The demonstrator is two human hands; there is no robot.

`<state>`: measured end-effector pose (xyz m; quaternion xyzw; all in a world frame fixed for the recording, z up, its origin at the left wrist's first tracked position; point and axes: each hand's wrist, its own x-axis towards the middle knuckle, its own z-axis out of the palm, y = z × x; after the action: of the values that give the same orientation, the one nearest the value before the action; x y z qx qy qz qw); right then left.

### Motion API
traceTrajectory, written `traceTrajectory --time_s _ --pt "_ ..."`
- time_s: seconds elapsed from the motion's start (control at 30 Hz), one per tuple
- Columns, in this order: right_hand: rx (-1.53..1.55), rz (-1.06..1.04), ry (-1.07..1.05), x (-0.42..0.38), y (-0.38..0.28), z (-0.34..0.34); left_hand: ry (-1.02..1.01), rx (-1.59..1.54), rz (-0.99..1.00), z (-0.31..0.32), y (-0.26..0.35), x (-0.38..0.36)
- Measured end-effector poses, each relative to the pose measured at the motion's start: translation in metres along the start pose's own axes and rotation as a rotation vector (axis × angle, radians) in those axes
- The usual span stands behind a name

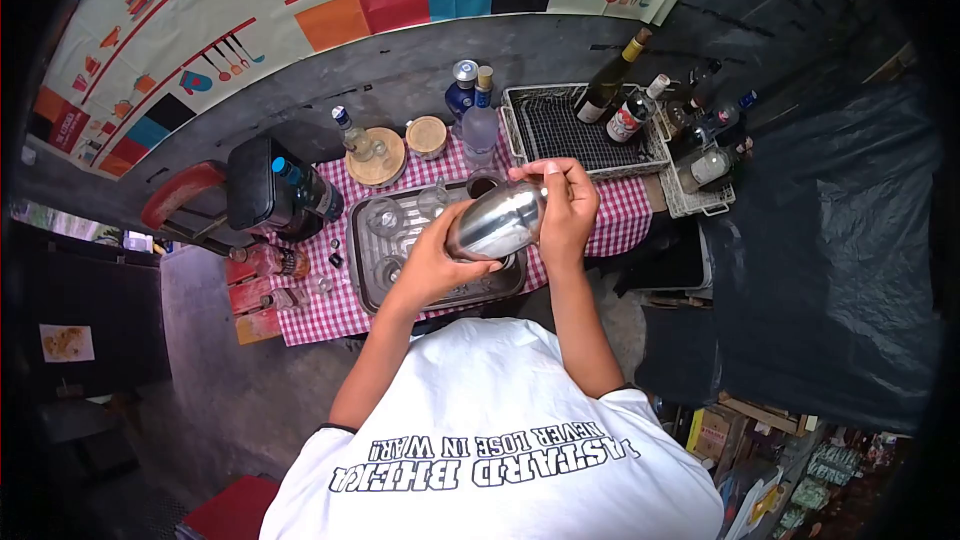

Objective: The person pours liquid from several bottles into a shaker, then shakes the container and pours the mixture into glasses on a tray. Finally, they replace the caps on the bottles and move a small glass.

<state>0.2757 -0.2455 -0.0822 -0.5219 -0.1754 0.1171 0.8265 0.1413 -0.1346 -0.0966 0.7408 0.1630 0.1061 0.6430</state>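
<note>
Left grip (432, 262) is cupping a steel cocktail shaker (498, 221), tilted above the metal tray (357, 260); right grip (570, 208) is holding its other end. I'm judging it rigid, fairly light, slippery when wet; I'm favouring two-ended support, fingers wrapping the body.

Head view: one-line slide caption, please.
Both hands hold a tilted, cylindrical silver metal container above a grey rectangular tray of clear glassware.

A kitchen-print banner (395, 8) hangs on the grey wall (420, 70) above a gingham-covered bench (622, 218), black plastic sheeting (830, 260) rightward, grey floor (215, 365) below.
</note>
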Motion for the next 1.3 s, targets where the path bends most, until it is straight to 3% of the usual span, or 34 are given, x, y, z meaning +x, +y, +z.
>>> traceTrajectory --time_s 0.07,0.1,0.17,0.37,0.43,0.5,0.6,0.7,0.8,1.0,1.13,1.3 --pt "-0.309 -0.226 -0.174 -0.002 -0.022 0.005 -0.001 -0.080 0.001 0.014 -0.014 0.004" --pt "-0.310 -0.230 -0.181 -0.003 -0.031 0.008 0.005 -0.083 0.006 0.018 -0.013 0.005" --pt "-0.538 -0.563 -0.326 -0.006 -0.043 0.013 0.007 -0.068 0.057 0.024 -0.010 0.007" --pt "-0.481 -0.566 -0.433 -0.008 -0.054 0.016 0.038 -0.133 0.151 0.027 -0.004 0.007" --pt "-0.413 -0.564 -0.576 -0.005 -0.060 0.016 0.053 -0.165 0.194 0.025 -0.005 0.005" --pt "-0.408 -0.528 -0.650 0.004 -0.054 0.011 0.036 -0.184 0.120 0.018 -0.005 0.004" --pt "-0.131 -0.294 -0.626 0.015 -0.030 0.003 0.129 -0.192 0.176 0.010 -0.001 -0.005" --pt "0.205 0.086 -0.360 0.010 -0.001 0.001 0.241 -0.143 0.230 0.003 -0.001 -0.011" --pt "0.601 0.327 -0.098 -0.005 0.050 -0.003 0.424 0.216 0.201 -0.007 0.010 -0.017" --pt "0.794 0.692 0.108 -0.050 0.097 0.019 0.480 0.484 0.127 -0.027 0.025 -0.024" --pt "0.762 0.696 0.125 -0.055 0.098 0.033 0.458 0.485 0.077 -0.044 0.025 -0.034" --pt "0.434 0.306 0.006 -0.050 0.069 0.066 0.368 0.153 -0.007 -0.075 0.010 -0.048"
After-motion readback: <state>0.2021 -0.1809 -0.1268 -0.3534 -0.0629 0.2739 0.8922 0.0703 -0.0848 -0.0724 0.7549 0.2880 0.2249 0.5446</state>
